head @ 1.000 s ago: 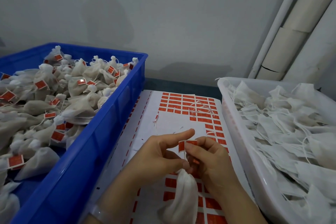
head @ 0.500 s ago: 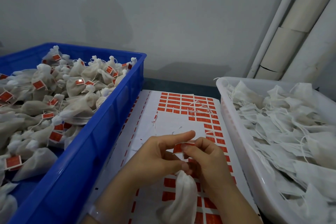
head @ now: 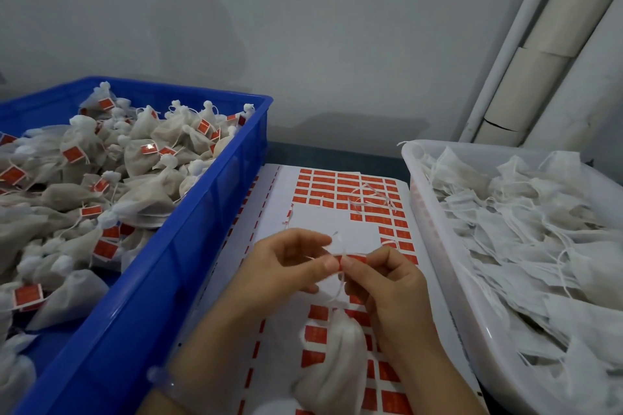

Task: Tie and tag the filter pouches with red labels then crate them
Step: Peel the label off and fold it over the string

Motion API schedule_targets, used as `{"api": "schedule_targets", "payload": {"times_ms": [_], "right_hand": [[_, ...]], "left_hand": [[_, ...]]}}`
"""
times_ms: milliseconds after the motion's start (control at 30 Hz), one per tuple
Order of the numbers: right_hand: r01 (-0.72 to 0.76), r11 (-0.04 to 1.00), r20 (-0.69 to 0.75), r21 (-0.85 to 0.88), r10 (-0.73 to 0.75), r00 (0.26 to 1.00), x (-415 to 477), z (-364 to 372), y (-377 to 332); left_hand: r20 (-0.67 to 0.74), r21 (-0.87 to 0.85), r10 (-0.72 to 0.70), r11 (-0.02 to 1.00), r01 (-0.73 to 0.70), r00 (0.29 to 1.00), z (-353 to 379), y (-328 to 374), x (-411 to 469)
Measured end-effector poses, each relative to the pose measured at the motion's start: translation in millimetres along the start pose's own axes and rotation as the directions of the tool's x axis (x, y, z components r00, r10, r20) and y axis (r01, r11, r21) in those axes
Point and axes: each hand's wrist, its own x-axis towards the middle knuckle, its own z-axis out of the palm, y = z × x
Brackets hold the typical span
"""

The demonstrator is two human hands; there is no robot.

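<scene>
Fingers [head: 303,239] of left hand [head: 283,269] and right hand [head: 391,293] both pinch one small red paper label [head: 355,259] onto the thin white drawstring [head: 341,283], probably why the white mesh filter pouch [head: 337,364] sits slack just below, blue plastic crate [head: 188,239] handy on the left.

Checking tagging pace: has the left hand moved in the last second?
Yes. The left hand has risen off the pouch neck, its thumb moving farther up the label sheet to the red label.

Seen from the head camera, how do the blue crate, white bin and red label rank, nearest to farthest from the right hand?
1. Red label, pinched by the right hand.
2. White bin, at its right.
3. Blue crate, left, past the left hand.
</scene>
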Motion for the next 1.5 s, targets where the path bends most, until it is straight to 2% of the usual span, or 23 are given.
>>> {"api": "schedule_targets", "payload": {"times_ms": [67,167,467,733,900,1100,1333,1500], "right_hand": [[0.031,0.999,0.014,-0.035,-0.031,0.999,-0.6,0.7,1.2],[0.06,0.997,0.03,-0.057,-0.058,0.998,-0.3,0.9,1.9],[0.079,0.996,0.069,0.027,-0.081,0.994,-0.8,2.5,-1.6],[0.104,0.995,0.006,-0.009,-0.104,0.995,-0.9,3.7,-2.1],[0.132,0.989,0.055,-0.062,-0.129,0.99,-3.9,4.2,-6.3],[0.149,0.988,0.075,-0.045,-0.145,0.987,-3.3,4.5,-5.1],[0.113,0.993,0.12,-0.019,-0.11,0.987,-2.5,2.0,-1.4],[0.022,0.995,0.215,0.1,-0.043,0.976,-3.9,2.1,-2.4]], "left_hand": [[0.034,-0.004,0.022,1.0,-0.022,0.999,4.1,-2.2,-1.8],[0.005,-0.004,0.022,1.0,-0.022,1.0,5.2,-5.1,0.0],[-0.009,-0.118,-0.021,0.993,0.019,1.0,0.6,-0.1,-0.3],[-0.054,-0.057,-0.005,0.998,0.002,0.999,2.7,-0.7,-0.2],[-0.051,-0.048,-0.015,0.999,0.013,0.999,2.1,-1.2,-0.4],[-0.041,-0.048,-0.011,0.999,0.009,0.999,3.1,-1.2,-0.9],[-0.007,-0.059,0.013,0.998,-0.013,1.0,2.3,0.2,-3.0],[0.07,-0.149,0.072,0.987,-0.061,0.995,2.3,4.7,-7.1]]}}
